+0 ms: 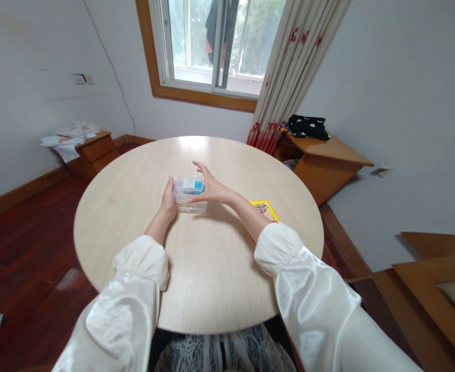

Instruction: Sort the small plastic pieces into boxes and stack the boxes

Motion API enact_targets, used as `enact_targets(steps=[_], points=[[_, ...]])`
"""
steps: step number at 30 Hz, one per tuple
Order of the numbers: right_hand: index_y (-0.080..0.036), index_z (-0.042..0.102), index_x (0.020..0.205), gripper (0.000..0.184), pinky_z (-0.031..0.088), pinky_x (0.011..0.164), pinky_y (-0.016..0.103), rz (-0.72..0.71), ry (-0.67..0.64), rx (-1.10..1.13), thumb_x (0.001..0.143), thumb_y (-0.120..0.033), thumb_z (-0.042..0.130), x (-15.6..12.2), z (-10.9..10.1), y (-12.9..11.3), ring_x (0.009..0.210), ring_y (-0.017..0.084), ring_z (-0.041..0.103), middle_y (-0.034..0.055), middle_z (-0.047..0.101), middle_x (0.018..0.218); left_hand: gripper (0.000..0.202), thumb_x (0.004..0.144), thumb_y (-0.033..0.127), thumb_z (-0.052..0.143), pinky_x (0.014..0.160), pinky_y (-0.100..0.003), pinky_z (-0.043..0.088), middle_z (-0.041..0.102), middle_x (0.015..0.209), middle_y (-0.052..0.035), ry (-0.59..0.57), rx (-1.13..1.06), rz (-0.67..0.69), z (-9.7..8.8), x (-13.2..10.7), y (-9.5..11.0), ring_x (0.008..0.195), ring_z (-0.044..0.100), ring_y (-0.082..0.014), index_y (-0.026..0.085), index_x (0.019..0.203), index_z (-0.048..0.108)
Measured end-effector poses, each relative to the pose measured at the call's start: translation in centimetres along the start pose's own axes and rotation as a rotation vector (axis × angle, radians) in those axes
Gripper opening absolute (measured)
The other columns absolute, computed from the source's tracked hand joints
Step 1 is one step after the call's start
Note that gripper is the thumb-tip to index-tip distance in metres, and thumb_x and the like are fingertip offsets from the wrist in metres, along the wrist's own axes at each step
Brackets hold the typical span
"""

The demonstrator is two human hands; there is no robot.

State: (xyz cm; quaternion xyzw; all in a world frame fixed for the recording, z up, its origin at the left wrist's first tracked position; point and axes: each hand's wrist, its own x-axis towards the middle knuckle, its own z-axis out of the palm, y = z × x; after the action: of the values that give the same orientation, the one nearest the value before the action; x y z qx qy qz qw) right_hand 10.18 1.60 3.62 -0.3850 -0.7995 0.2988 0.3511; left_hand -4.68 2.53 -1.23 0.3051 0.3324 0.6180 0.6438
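A clear plastic box [184,184] with a lid stands on the round table [212,268]. Something blue and white shows through its top, and the lower part looks yellowish. My left hand [169,199] is against the box's left side, its fingers held close together along it. My right hand [210,187] is at the box's right side, fingers spread and raised, with the thumb by the front edge; whether the thumb touches the box is hard to tell. Partly hidden behind my right forearm lies a yellow printed packet or card [266,208].
Against the right wall is a wooden cabinet [335,150] with folded dark cloth [308,127] on it. A small wooden drawer unit [100,151] with papers stands at the left. A window [215,46] and a curtain [289,67] are behind the table.
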Motion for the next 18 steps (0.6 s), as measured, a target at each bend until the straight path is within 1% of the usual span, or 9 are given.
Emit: enact_targets(steps=[2,4,6,9,11,12,14,16,18], points=[[-0.024,0.013,0.142,0.125,0.020,0.111,0.048,0.046,0.003,0.127,0.041,-0.038,0.086,-0.9,-0.2,0.8,0.138,0.029,0.020,0.0147,0.020,0.147,0.048,0.083,0.056,0.044,0.078,-0.038,0.052,0.071,0.076,-0.0093,0.002,-0.002,0.002,0.0,0.1,-0.1,0.088,0.067,-0.0286,0.013,0.080,0.064],[-0.025,0.006,0.144,0.131,0.020,0.111,0.050,0.131,0.003,0.243,0.041,-0.034,0.086,-1.9,0.0,1.9,0.138,0.029,0.020,0.0164,0.022,0.146,0.049,0.080,0.059,0.046,0.078,-0.039,0.052,0.071,0.076,-0.0090,-0.008,-0.002,0.003,0.0,0.3,-0.3,0.088,0.067,-0.0290,0.013,0.079,0.063],[-0.027,0.000,0.144,0.134,0.021,0.110,0.051,0.193,-0.015,0.352,0.042,-0.029,0.086,-2.9,0.6,3.2,0.136,0.027,0.027,0.0168,0.026,0.145,0.049,0.079,0.060,0.047,0.078,-0.039,0.052,0.071,0.076,-0.0089,-0.017,-0.001,0.003,0.0,0.5,-0.4,0.088,0.067,-0.0289,0.013,0.077,0.062],[-0.026,-0.004,0.143,0.134,0.022,0.111,0.049,0.217,-0.033,0.445,0.042,-0.019,0.084,-3.8,1.8,4.5,0.132,0.025,0.035,0.0161,0.033,0.143,0.049,0.078,0.061,0.047,0.077,-0.039,0.052,0.070,0.075,-0.0084,-0.022,0.005,0.011,0.0,0.6,-0.5,0.087,0.067,-0.0286,0.014,0.074,0.061],[-0.023,0.000,0.143,0.130,0.023,0.112,0.047,0.210,-0.011,0.461,0.042,-0.015,0.082,-3.9,2.5,5.0,0.131,0.024,0.038,0.0155,0.037,0.141,0.048,0.078,0.060,0.048,0.077,-0.038,0.052,0.070,0.074,-0.0079,-0.016,0.009,0.017,0.1,0.7,-0.5,0.087,0.067,-0.0282,0.015,0.071,0.060],[-0.021,0.004,0.142,0.126,0.025,0.111,0.045,0.208,0.007,0.464,0.043,-0.013,0.081,-3.8,2.8,5.1,0.130,0.023,0.039,0.0154,0.038,0.140,0.047,0.078,0.060,0.048,0.077,-0.038,0.052,0.070,0.074,-0.0077,-0.013,0.010,0.018,0.1,0.7,-0.5,0.087,0.067,-0.0279,0.015,0.070,0.060],[-0.017,0.018,0.137,0.111,0.031,0.109,0.042,0.216,0.044,0.466,0.045,-0.012,0.080,-3.6,3.0,5.3,0.126,0.022,0.043,0.0150,0.042,0.136,0.047,0.078,0.060,0.048,0.078,-0.038,0.052,0.070,0.073,-0.0075,-0.007,0.010,0.016,0.1,0.8,-0.5,0.087,0.067,-0.0277,0.015,0.070,0.060],[-0.015,0.033,0.128,0.093,0.035,0.106,0.041,0.236,0.075,0.453,0.046,-0.011,0.079,-3.4,3.2,5.4,0.122,0.022,0.047,0.0137,0.047,0.132,0.048,0.079,0.060,0.047,0.079,-0.039,0.052,0.070,0.073,-0.0075,-0.006,0.007,0.009,0.2,0.8,-0.6,0.087,0.067,-0.0278,0.015,0.072,0.061],[-0.016,0.041,0.119,0.082,0.037,0.105,0.041,0.253,0.093,0.434,0.046,-0.011,0.079,-3.3,3.2,5.6,0.119,0.022,0.049,0.0122,0.050,0.128,0.048,0.079,0.060,0.046,0.079,-0.039,0.052,0.070,0.072,-0.0076,-0.003,0.002,0.001,0.2,0.8,-0.6,0.087,0.067,-0.0281,0.015,0.074,0.062]])
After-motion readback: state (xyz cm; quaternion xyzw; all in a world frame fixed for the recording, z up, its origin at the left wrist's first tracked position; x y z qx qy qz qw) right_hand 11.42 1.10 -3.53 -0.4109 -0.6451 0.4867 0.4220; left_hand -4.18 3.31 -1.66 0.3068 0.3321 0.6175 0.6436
